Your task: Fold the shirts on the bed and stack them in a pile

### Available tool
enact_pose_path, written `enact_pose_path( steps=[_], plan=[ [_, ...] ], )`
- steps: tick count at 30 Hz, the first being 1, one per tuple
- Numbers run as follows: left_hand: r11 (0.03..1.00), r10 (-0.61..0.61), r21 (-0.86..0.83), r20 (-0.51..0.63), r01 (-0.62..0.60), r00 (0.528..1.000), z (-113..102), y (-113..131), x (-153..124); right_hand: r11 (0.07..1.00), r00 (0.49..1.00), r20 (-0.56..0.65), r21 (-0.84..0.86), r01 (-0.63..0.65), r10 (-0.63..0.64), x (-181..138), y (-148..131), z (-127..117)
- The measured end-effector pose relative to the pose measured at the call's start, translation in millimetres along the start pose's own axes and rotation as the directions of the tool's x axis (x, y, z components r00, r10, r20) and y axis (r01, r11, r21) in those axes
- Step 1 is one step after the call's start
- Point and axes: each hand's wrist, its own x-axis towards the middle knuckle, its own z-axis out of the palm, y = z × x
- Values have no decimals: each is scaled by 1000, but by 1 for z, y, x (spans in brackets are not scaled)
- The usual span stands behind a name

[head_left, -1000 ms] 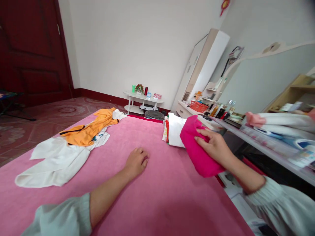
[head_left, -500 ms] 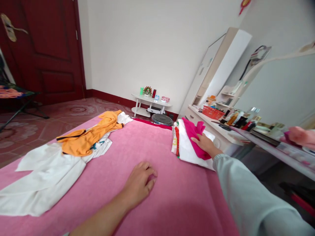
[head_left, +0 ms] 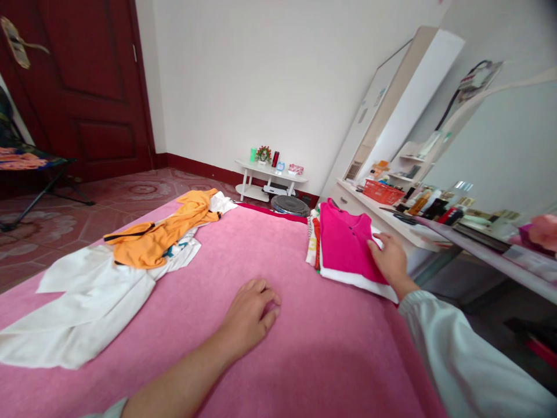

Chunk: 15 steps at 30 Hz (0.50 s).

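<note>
A folded magenta top (head_left: 348, 247) with small buttons at its neck lies flat on a folded white garment (head_left: 361, 281), at the right side of the pink bed cover (head_left: 300, 331). My right hand (head_left: 390, 260) is at the top's right edge, fingers apart, gripping nothing that I can see. My left hand (head_left: 252, 310) rests on the cover in the middle, loosely curved and holding nothing, with thumb and fingers apart. On the left, a crumpled orange garment (head_left: 152, 241) with black trim lies over white clothes (head_left: 98, 310).
Other folded clothes (head_left: 311, 239) stick out left of the magenta top. A dressing table (head_left: 418, 232) with a red basket (head_left: 382, 191) and several bottles stands close on the right. Beyond the bed are a low white table (head_left: 270, 172) and a dark red door (head_left: 82, 87).
The magenta top was bunched under my right hand and now lies spread flat on the white garment. My right hand has moved right to its edge. My left hand stays on the cover.
</note>
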Motion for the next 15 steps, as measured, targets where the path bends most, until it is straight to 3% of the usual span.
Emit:
enact_pose_path(
  steps=[2,4,6,7,8,10,12,15],
  plan=[
    [1000,1,-1,4,-1,1000,0,-1,0,974,974,9,22,225,-225,-17,-19,2],
    [1000,0,-3,6,0,1000,0,-1,1,904,890,158,98,416,-427,-31,-37,4],
    [1000,0,-5,3,0,1000,0,-1,1,863,821,267,185,471,-505,-37,-46,5],
    [1000,0,-6,4,0,1000,-1,-1,1,877,840,259,204,434,-476,-37,-46,6],
    [1000,-1,-6,5,1,1000,-1,-1,1,912,894,207,197,361,-398,-36,-43,6],
    [1000,0,-3,6,0,1000,-1,0,1,983,990,45,132,130,-137,-29,-30,7],
    [1000,0,0,7,0,1000,0,0,1,992,992,-28,29,-122,123,-20,-12,8],
    [1000,-2,0,1,2,1000,0,-1,2,932,926,113,-96,-350,360,-13,13,11]
  ],
)
